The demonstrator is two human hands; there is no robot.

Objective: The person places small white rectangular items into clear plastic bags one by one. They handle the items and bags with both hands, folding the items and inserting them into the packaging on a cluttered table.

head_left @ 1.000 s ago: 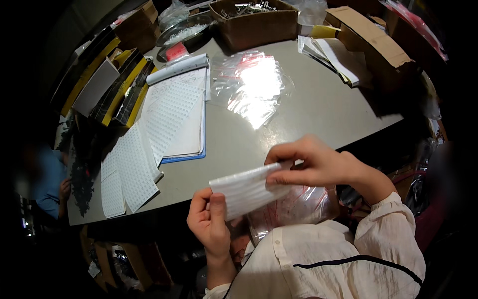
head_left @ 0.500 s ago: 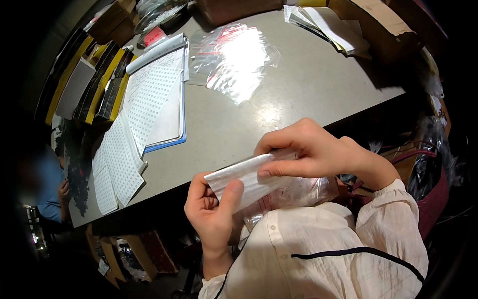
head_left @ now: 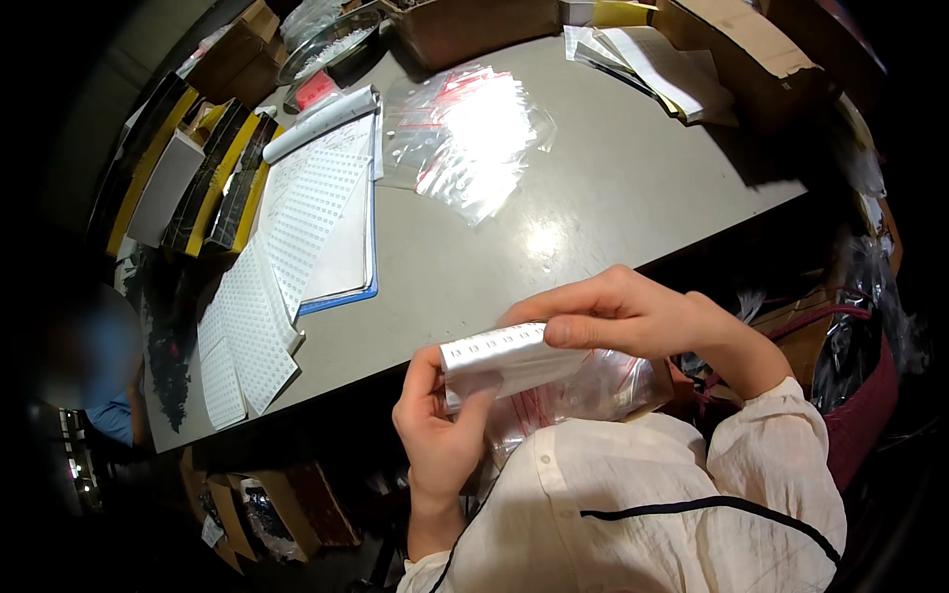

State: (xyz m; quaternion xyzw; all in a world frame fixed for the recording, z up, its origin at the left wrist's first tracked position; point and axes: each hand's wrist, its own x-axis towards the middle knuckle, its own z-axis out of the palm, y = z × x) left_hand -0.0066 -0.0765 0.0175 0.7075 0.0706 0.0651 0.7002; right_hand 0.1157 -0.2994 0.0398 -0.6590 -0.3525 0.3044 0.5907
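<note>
Both hands hold a folded white label sheet [head_left: 491, 346] in front of my body, just off the table's near edge. Small printed marks run in rows along its upper side. My left hand [head_left: 435, 420] grips its left end, thumb on the near face and fingers curled behind. At the right part, my right hand [head_left: 638, 321] lays its thumb on top, with the fingers behind the sheet. Below the sheet, clear plastic bags [head_left: 603, 387] with red lines rest by my lap.
Zip bags with red strips [head_left: 474, 148] lie piled on the grey table [head_left: 435, 267]. Left of them are a blue clipboard [head_left: 341, 299] and printed label sheets [head_left: 247, 316]. Black-and-yellow boxes [head_left: 203, 183] stand at the left, near another person's blue sleeve [head_left: 111, 420]. Cardboard boxes [head_left: 474, 30] line the back.
The sheet's printed side now shows on top, where a plain white side faced up before. Both hands have shifted slightly, and the right thumb has moved onto the upper fold.
</note>
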